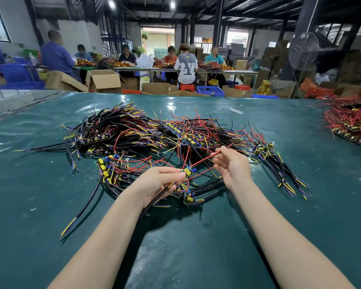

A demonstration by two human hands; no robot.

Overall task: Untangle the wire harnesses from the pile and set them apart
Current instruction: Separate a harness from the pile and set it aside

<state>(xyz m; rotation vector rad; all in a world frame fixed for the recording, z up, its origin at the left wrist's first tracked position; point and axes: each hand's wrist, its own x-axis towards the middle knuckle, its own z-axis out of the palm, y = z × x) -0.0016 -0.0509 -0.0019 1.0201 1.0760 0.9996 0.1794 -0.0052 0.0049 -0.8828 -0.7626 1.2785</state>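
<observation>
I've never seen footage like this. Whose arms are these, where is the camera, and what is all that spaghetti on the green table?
There is no machine here. The grip is a person's two bare hands, filmed by one camera worn on their head, looking forward and down. On the green table lies a tangled pile of wire harnesses: black, red, yellow and blue wires with small boards. The left hand holds one small board and its black cable. The right hand pinches a red wire running toward that board. A second red pile sits far right.
</observation>
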